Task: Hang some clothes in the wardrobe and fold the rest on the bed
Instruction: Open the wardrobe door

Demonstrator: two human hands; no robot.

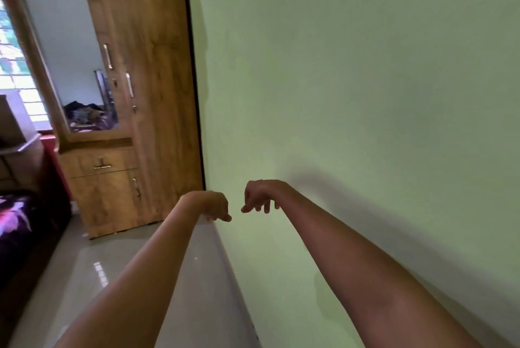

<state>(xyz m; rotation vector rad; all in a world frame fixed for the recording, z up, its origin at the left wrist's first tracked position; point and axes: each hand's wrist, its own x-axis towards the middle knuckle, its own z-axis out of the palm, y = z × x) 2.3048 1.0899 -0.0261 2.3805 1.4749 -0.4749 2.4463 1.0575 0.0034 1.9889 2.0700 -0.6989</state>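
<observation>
A: Entry one, the wardrobe?
B: One wardrobe (157,94), brown wood grain, doors closed. One mirror (64,46) in its left door, two long metal handles (107,56), one drawer (104,163) under the mirror.
A: Clothes?
B: One dark heap (84,114), seen only as a reflection in that mirror. One bed (17,221), dark floral cover, left of the wardrobe.
A: Hands?
B: Two. Left hand (215,205) and right hand (260,195), by the wardrobe's lower right corner, near each other, fingers hanging loose, holding nothing.
</observation>
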